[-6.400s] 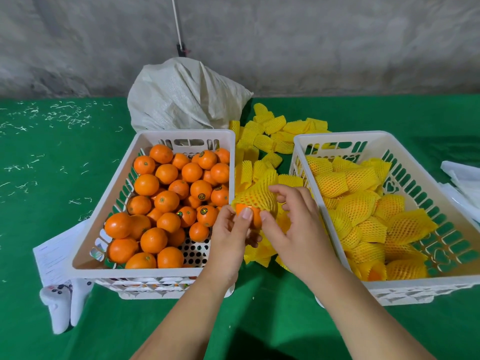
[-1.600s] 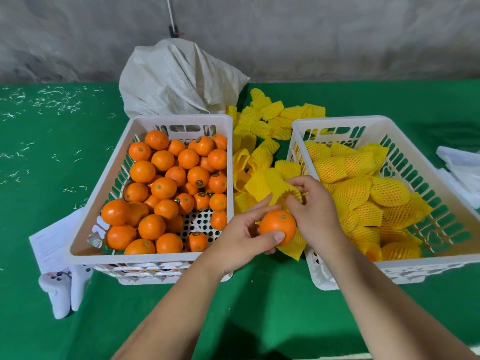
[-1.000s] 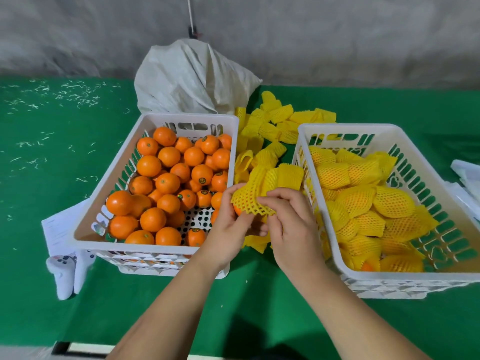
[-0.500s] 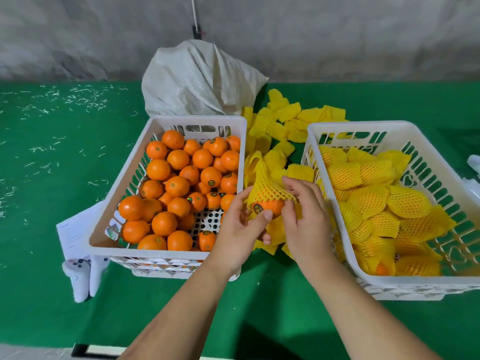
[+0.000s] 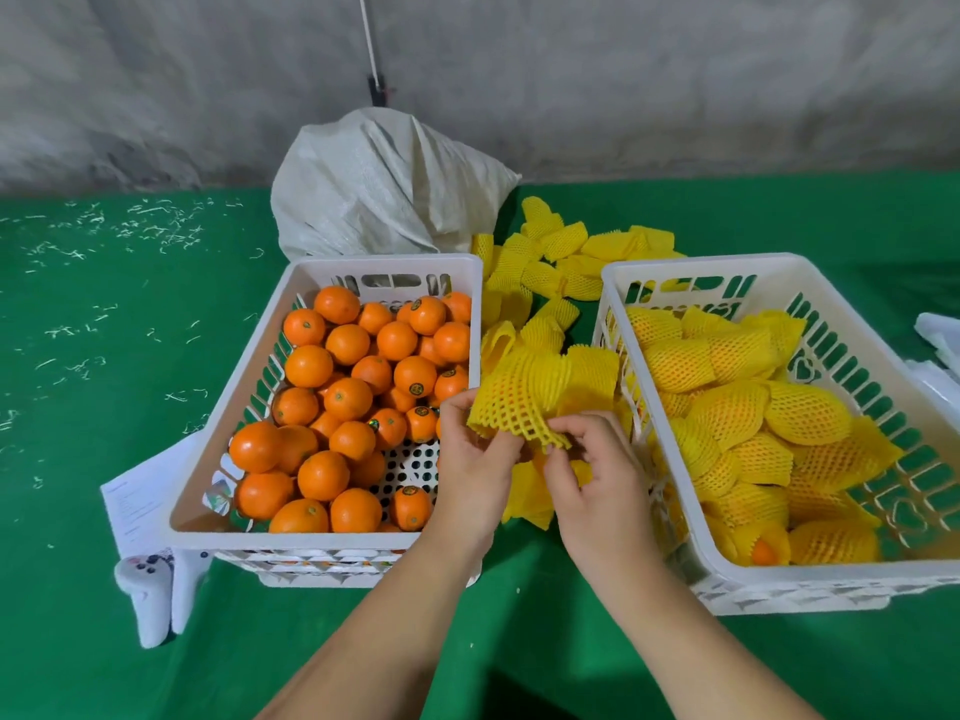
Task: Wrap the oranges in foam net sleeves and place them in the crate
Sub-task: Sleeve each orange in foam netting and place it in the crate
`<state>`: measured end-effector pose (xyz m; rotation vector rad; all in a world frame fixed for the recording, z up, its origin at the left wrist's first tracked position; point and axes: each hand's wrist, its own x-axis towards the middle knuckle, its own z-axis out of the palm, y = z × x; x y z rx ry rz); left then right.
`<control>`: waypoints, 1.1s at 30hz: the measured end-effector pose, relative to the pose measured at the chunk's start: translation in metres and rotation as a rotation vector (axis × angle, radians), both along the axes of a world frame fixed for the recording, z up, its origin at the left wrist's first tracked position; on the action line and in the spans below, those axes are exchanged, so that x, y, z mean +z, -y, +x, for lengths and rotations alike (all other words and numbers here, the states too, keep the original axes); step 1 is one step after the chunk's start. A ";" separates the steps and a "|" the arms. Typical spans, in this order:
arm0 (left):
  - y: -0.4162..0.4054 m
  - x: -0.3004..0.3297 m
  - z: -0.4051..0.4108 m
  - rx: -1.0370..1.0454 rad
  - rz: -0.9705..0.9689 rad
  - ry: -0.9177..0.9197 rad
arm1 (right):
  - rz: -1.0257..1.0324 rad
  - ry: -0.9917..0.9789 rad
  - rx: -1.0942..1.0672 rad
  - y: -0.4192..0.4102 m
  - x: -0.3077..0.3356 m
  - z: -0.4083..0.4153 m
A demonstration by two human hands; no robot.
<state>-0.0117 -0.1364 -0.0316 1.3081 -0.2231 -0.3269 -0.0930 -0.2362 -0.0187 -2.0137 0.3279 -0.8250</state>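
Observation:
Between the two crates, my left hand (image 5: 475, 459) and my right hand (image 5: 597, 475) both grip a yellow foam net sleeve (image 5: 519, 397) stretched over an orange, whose skin shows through the mesh. The left crate (image 5: 244, 387) is white and holds several bare oranges (image 5: 348, 397). The right crate (image 5: 831, 574) is white too and holds several oranges wrapped in yellow sleeves (image 5: 727, 413). Loose empty sleeves (image 5: 556, 252) lie in a pile on the green table between and behind the crates.
A white woven sack (image 5: 384, 184) sits behind the left crate against the grey wall. White paper (image 5: 135, 501) and a white game controller (image 5: 150, 595) lie at the left crate's near left corner. White plastic (image 5: 940, 340) lies at the right edge.
The bare orange held in my left hand has gone into a sleeve. Both hands have pulled the net down over it, so the fruit is now almost covered.

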 end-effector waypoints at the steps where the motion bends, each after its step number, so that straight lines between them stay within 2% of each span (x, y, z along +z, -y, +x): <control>1: 0.000 0.000 0.001 -0.007 0.025 0.018 | 0.014 -0.014 0.013 0.002 0.001 0.002; 4: -0.005 -0.002 0.004 -0.135 0.099 0.089 | 0.033 -0.038 0.022 0.009 0.002 0.006; 7: -0.012 -0.006 0.006 -0.253 0.088 0.126 | -0.026 -0.037 0.036 0.015 0.004 0.008; 13: -0.008 -0.007 -0.003 -0.077 0.068 0.165 | -0.132 -0.031 0.154 0.025 -0.003 0.005; 15: -0.009 -0.008 -0.003 -0.049 0.100 0.201 | 0.077 -0.126 0.259 0.023 -0.004 0.002; 18: -0.007 -0.008 -0.004 -0.060 0.197 0.275 | 0.504 -0.137 0.351 0.028 -0.001 0.002; 21: -0.004 -0.007 -0.005 -0.069 0.270 0.330 | 0.707 -0.240 0.546 0.033 0.006 0.007; 23: -0.003 -0.009 -0.005 -0.073 0.316 0.340 | 0.679 -0.297 0.585 0.033 0.007 0.009; 27: -0.005 -0.012 -0.006 -0.150 0.361 0.382 | 0.537 -0.335 0.444 0.037 0.006 0.010; 30: -0.005 -0.012 -0.006 -0.186 0.397 0.371 | 0.444 -0.397 0.414 0.039 0.003 0.008; 33: -0.003 -0.012 -0.006 -0.192 0.405 0.361 | 0.428 -0.425 0.371 0.040 -0.002 0.006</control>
